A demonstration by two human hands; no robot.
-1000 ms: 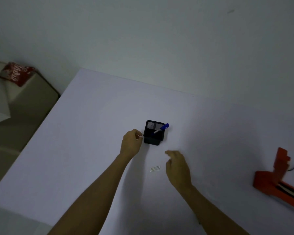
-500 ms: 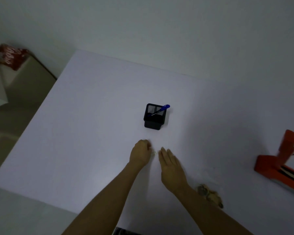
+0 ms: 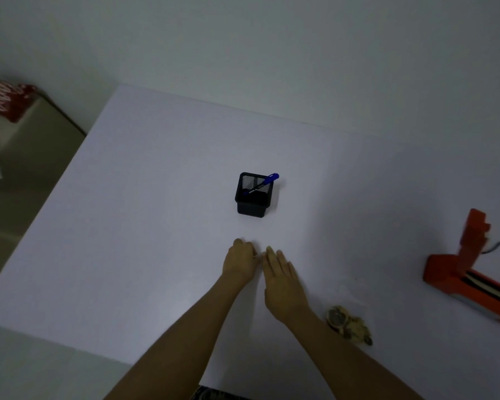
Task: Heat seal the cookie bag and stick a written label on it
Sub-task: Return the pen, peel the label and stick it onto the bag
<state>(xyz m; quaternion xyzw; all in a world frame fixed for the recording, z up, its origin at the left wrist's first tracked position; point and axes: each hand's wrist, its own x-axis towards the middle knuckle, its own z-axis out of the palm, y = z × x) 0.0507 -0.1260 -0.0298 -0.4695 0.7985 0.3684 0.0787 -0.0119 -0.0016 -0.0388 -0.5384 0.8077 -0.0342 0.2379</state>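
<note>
1. The left hand [image 3: 240, 262] lies on the white tabletop [image 3: 145, 226], its grip curled; a thin pale sliver, probably the label [image 3: 258, 256], shows at its fingertips, though whether they pinch it I cannot tell.
2. The right hand [image 3: 282, 280] rests flat just beside it, fingers straight, grip holding nothing.
3. Beyond stands a black mesh pen holder [image 3: 253, 197] with a blue pen [image 3: 264, 181].
4. The cookie bag [image 3: 348, 324] lies by the right forearm; an orange heat sealer [image 3: 471, 272] sits far right.
</note>
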